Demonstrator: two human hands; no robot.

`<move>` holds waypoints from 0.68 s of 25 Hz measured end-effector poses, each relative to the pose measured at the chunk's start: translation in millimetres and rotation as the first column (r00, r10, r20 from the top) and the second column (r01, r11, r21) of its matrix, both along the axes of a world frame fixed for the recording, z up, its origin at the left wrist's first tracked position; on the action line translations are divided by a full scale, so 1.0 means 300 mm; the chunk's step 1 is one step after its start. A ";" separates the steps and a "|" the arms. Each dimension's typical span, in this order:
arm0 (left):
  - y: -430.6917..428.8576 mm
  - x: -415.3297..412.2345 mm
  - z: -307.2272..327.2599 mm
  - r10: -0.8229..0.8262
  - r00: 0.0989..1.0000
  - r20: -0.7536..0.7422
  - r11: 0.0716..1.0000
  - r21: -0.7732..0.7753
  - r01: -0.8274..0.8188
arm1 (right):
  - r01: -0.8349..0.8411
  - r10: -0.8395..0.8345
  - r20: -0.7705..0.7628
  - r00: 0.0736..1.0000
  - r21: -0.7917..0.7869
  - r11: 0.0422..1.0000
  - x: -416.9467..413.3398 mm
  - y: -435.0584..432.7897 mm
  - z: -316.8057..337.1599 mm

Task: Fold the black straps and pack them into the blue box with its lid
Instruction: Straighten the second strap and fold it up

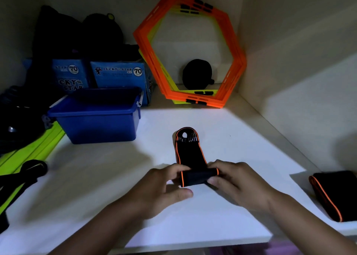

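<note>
Both hands, left hand (164,185) and right hand (234,183), grip rolled end of black strap (190,154) at frame centre, on white shelf (96,196). Open blue box (96,117) left of centre. Second strap (334,193) at right edge. Orange hexagon frames (193,49) upper centre.

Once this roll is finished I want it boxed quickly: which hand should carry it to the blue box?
Left, probably. The blue box sits open on the left hand's side, nearer than to the right hand.
</note>
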State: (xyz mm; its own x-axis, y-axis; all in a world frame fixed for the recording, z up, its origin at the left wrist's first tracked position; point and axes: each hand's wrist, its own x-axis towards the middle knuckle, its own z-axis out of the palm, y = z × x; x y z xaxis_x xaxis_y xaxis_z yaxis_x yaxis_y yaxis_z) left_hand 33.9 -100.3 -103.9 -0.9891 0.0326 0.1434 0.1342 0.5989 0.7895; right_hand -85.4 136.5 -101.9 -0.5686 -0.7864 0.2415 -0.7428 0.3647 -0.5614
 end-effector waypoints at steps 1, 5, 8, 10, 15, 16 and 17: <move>0.001 -0.007 0.005 0.020 1.000 -0.021 1.000 -0.020 -0.021 | 0.021 -0.020 0.057 0.998 -0.015 1.000 -0.006 -0.007 0.006; 0.015 -0.052 0.021 0.143 0.985 -0.098 0.989 -0.011 -0.145 | 0.080 -0.039 0.294 0.955 -0.131 0.988 -0.035 -0.044 0.013; 0.030 -0.090 0.018 0.276 0.953 -0.123 0.961 0.015 -0.276 | 0.164 -0.066 0.429 0.901 -0.195 0.967 -0.070 -0.076 0.001; 0.036 -0.112 0.015 0.348 0.931 -0.110 0.938 0.028 -0.347 | 0.238 -0.096 0.508 0.856 -0.224 0.945 -0.082 -0.100 0.002; 0.026 -0.145 0.001 0.447 0.893 -0.053 0.894 0.051 -0.445 | 0.321 -0.174 0.551 0.816 -0.183 0.929 -0.102 -0.139 -0.006; 0.027 -0.144 0.002 0.474 0.878 -0.073 0.881 0.031 -0.473 | 0.352 -0.205 0.549 0.810 -0.177 0.919 -0.098 -0.142 -0.002; 0.029 -0.141 0.002 0.477 0.870 -0.127 0.876 -0.014 -0.482 | 0.381 -0.248 0.522 0.816 -0.163 0.910 -0.092 -0.143 0.003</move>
State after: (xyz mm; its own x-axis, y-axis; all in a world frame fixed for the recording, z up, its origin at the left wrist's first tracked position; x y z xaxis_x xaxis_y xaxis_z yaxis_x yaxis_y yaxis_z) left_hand -8.4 -91.5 -103.3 -0.8610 -0.4324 0.2676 -0.0891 0.6464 0.7578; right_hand -113.0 93.6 -100.9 -0.8686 -0.4944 0.0334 -0.2231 0.3299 -0.9173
